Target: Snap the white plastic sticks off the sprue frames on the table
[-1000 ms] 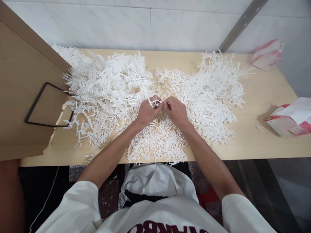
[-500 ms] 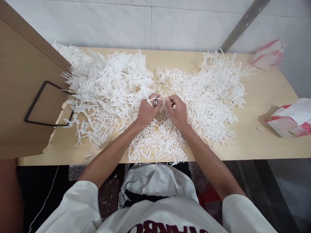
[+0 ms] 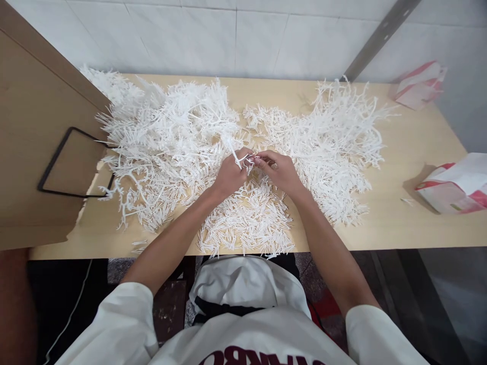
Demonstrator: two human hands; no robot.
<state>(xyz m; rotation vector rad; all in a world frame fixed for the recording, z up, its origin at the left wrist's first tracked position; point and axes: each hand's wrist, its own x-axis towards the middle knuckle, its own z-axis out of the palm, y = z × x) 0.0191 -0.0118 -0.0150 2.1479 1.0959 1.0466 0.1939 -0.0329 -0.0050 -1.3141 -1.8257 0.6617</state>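
Between the fingers of my left hand (image 3: 233, 171) is a thin, branched white plastic piece (image 3: 236, 156), one end sticking up past the knuckles. My right hand (image 3: 279, 170) meets it from the other side, thumb and fingertips pinched at the piece's small prongs. Both hands hover over the middle of the table, fingertips nearly touching. A heap of loose, short white sticks (image 3: 247, 225) lies below and in front of them. To the left rises a larger pile of branched white pieces (image 3: 171, 121); another tangled pile (image 3: 342, 126) spreads on the right.
A cardboard box (image 3: 41, 152) with a black-rimmed handle opening stands at the left edge. On the right are two red-and-white paper packets (image 3: 456, 185). A tiled wall (image 3: 198, 40) and a metal post (image 3: 380, 40) border the wooden table (image 3: 403, 228) behind. Another person's arm (image 3: 17, 304) shows at lower left.
My right hand has moved slightly left, its fingertips coming up to the piece in my left hand. The branched piece has turned a little; the piles look the same.
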